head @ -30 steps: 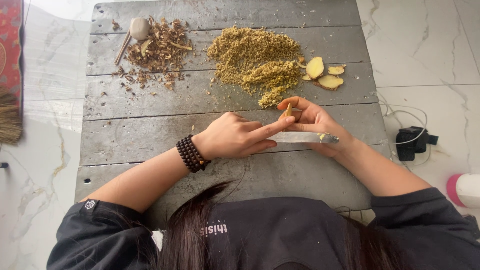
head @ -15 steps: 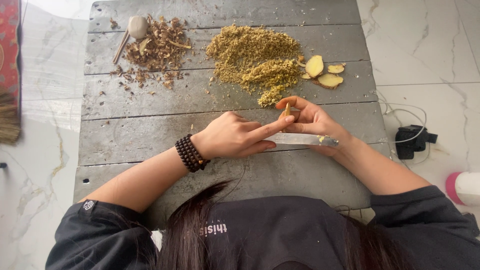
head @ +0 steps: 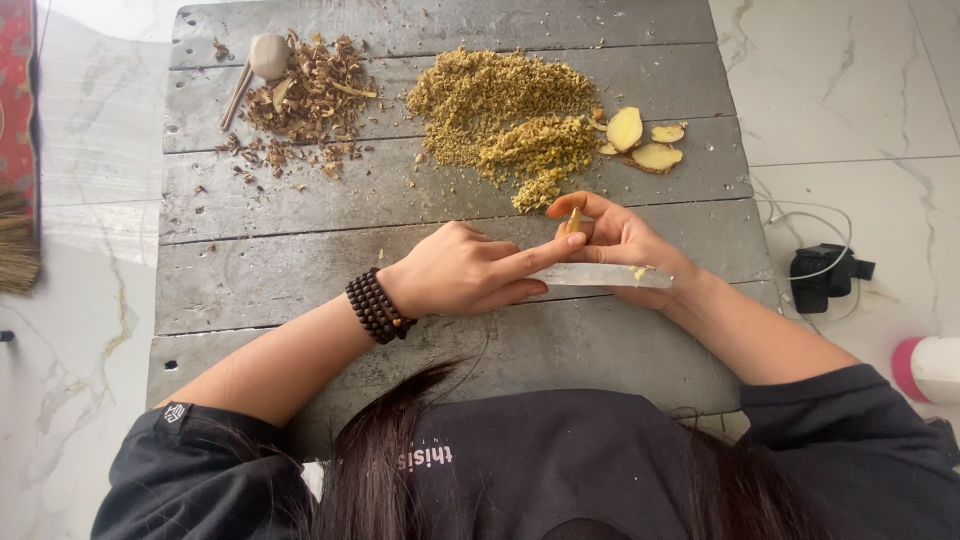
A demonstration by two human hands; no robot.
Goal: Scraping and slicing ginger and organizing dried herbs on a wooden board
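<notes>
Ginger piece (head: 574, 220): small, tan-yellow, narrow, standing upright between the fingertips of the right hand (head: 625, 250) at the centre of the grey plank table (head: 300, 270). Right hand closed on it. Left hand (head: 465, 272): curled, forefinger extended to touch the piece. Knife blade (head: 590, 276): pale, flat, lying under both hands.

Counts: 2 hands, left hand (head: 455, 270) and right hand (head: 625, 245). 1 knife (head: 590, 276). 1 small ginger piece (head: 574, 220) btwn fingers. 3 ginger slices (head: 645, 140). 2 heaps: yellow-green chopped herb heap (head: 500, 110), brown bark-chip heap (head: 310, 100). 1 round stone (head: 269, 53). 1 bead bracelet (head: 374, 305). 1 worktop (head: 300, 260), 5 planks approx.
</notes>
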